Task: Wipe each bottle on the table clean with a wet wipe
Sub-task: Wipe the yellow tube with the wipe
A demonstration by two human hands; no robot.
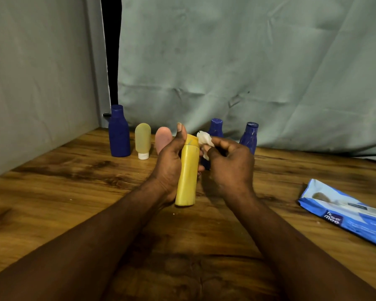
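On my feed, the left hand (168, 161) grips the yellow bottle (188, 177) around its body, thumb up beside the cap, over the middle of the wooden table (52, 192). Its base may touch the wood, but I cannot tell. The right hand (230, 164) pinches a crumpled wet wipe (204, 139) just beside the cap. The wipes pack (345, 211) lies at my right.

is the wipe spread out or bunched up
Bunched up: the wet wipe is a crumpled wad pinched in the right hand, beside the yellow bottle.
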